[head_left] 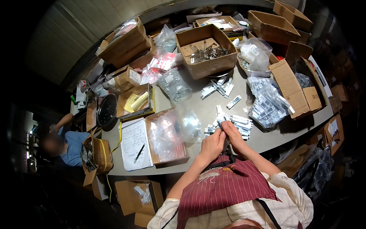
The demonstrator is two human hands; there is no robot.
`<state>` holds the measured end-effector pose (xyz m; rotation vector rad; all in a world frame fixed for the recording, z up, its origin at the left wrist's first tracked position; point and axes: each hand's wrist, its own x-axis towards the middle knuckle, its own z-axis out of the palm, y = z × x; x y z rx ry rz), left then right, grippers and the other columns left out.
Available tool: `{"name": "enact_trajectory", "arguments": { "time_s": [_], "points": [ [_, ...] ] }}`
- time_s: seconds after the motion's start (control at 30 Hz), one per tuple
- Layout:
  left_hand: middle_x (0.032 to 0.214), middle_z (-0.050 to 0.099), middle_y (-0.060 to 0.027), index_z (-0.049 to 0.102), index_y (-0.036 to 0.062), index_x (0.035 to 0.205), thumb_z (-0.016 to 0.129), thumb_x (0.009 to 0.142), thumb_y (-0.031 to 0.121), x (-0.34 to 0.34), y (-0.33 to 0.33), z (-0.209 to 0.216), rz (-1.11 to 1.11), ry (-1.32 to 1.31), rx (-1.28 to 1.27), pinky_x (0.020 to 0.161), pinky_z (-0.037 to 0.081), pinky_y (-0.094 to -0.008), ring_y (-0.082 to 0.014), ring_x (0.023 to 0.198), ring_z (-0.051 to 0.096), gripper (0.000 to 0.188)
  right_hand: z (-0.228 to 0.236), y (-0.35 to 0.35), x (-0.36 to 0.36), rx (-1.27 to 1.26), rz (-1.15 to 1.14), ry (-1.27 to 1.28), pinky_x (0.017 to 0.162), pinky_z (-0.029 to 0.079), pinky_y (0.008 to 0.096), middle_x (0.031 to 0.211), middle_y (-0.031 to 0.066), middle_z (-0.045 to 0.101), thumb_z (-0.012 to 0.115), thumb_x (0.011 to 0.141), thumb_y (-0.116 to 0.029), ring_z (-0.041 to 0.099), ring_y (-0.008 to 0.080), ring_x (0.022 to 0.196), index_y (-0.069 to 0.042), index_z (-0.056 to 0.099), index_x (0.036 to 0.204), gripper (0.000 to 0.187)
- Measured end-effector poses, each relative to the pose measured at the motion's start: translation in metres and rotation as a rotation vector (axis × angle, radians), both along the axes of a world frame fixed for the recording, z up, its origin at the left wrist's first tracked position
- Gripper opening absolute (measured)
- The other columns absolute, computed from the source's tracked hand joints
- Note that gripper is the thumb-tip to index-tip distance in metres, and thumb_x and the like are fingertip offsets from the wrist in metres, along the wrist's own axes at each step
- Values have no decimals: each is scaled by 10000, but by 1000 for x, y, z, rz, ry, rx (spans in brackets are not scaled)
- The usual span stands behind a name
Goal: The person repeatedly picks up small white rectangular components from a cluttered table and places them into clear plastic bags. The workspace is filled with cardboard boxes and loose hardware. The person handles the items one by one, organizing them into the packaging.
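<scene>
Close to the table's front edge, my left hand [213, 144] and my right hand [235, 138] meet with fingers closed. Between their fingertips they pinch a small narrow metal piece [220, 121], mostly covered by the fingers. A pile of similar flat silver metal pieces [241, 126] lies just past my right hand, and a few more sit by my left hand. One single metal piece [233, 102] rests farther out. Beyond it is a crossed heap of longer silver metal pieces [217, 88].
A cardboard box [207, 72] of metal clips stands at the back. A plastic bag of metal parts [268, 105] lies right. To the left are an open box with clear bags [167, 152], a notebook [131, 149] and a pen [140, 152]. Another person [70, 147] is far left.
</scene>
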<state>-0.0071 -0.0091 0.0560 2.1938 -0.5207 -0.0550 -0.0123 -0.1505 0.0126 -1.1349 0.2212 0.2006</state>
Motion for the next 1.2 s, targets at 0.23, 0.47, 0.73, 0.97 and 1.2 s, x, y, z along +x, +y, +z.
{"name": "enact_trajectory", "arguments": {
  "time_s": [0.23,0.47,0.73,0.97,1.2],
  "points": [
    [846,606,-241,547,26,958,497,970,170,3,6,-39,-37,-115,-7,658,465,-491,-435,771,600,153,5,5,-3,73,-18,-8,865,419,261,1055,4,562,472,1054,-408,505,96,956,-55,553,1224,400],
    [696,615,-111,581,23,856,422,937,227,11,15,-26,137,669,-1348,427,326,-202,-108,483,487,270,42,0,4,276,-58,100,817,481,281,968,50,637,448,1056,-455,602,139,853,-45,575,1176,446],
    [601,465,-15,545,52,816,443,1010,395,27,17,-4,155,1016,-1111,393,245,-208,-71,439,338,407,9,-8,0,-429,-29,-329,848,451,337,1040,115,557,557,1013,-242,555,229,948,9,581,1150,288],
    [591,441,18,557,54,798,491,997,371,32,11,-25,91,883,-937,405,221,-234,-62,456,320,380,30,-6,-2,-771,-41,-590,876,442,375,1060,174,555,562,995,-224,554,323,995,9,580,1135,272],
    [644,490,-14,557,43,815,489,955,268,6,2,-17,90,517,-835,442,283,-225,-70,513,419,274,29,-18,5,192,-109,-6,761,503,297,942,54,624,463,1058,-399,612,179,807,-38,608,1154,401]
  ]
}}
